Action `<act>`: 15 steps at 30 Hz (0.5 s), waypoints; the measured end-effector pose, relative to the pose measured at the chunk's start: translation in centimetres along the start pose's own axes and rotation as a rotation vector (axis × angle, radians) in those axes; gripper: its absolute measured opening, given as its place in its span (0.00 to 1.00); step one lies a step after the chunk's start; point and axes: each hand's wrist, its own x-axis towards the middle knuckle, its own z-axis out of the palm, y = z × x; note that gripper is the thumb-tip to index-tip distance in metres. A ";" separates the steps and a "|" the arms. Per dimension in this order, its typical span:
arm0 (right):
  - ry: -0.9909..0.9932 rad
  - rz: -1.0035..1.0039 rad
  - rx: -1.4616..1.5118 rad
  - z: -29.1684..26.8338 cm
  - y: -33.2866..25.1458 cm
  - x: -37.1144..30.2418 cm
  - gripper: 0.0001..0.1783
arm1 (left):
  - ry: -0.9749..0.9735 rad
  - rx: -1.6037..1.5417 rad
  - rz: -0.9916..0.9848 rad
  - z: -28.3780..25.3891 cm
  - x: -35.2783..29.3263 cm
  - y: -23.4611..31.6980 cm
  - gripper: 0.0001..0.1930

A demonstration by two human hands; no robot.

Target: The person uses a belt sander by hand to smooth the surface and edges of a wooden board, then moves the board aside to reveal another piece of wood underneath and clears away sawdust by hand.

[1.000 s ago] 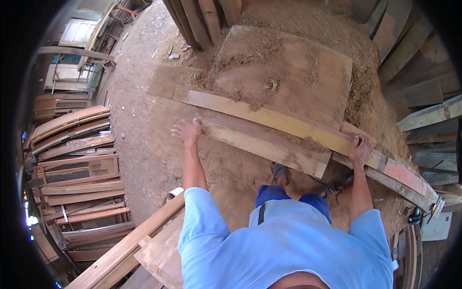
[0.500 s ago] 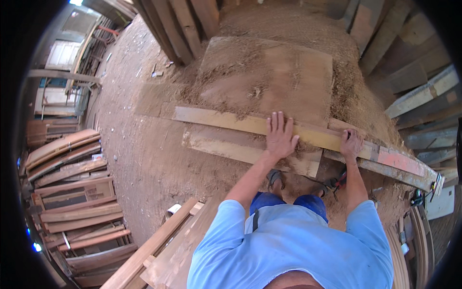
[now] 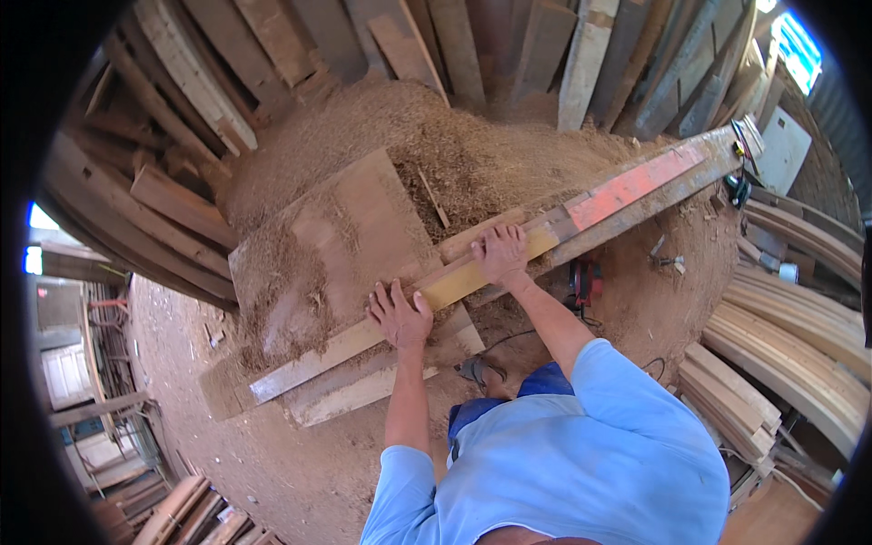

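Note:
A long, narrow wooden board, yellowish between my hands, lies slantwise along a low, dusty bench beam. My left hand rests on the board with its fingers spread. Farther right and farther from me, my right hand bends its fingers over the board's far edge, closed on it. Past this hand, a red-orange painted strip lies in line with the board. A wide panel covered in shavings lies behind the board.
A red power tool with a cable sits on the floor below the bench beam. Planks lean along the far side. Stacked timber lies at right. Heaped shavings cover the far floor.
My view has swung to the right, so the board now slants up to the right. My left hand lies flat as before; my right hand now reaches farther over the board.

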 end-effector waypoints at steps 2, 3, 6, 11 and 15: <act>0.002 -0.019 0.064 -0.4 0.1 -0.4 0.23 | -0.015 0.006 -0.006 0.0 -0.1 -0.2 0.30; 0.048 -0.047 0.090 -1.0 0.5 -0.9 0.23 | -0.013 -0.005 -0.004 0.3 0.0 0.1 0.30; 0.111 -0.103 0.173 -2.4 -0.3 -5.1 0.24 | -0.019 0.016 -0.020 -0.3 -0.4 -1.7 0.30; -0.193 0.122 0.163 -5.3 5.7 -18.0 0.23 | -0.034 0.049 -0.002 -0.4 -0.2 -0.7 0.30; -0.908 0.305 -0.107 -5.3 14.1 -28.9 0.24 | 0.002 0.076 0.037 0.5 0.0 1.2 0.29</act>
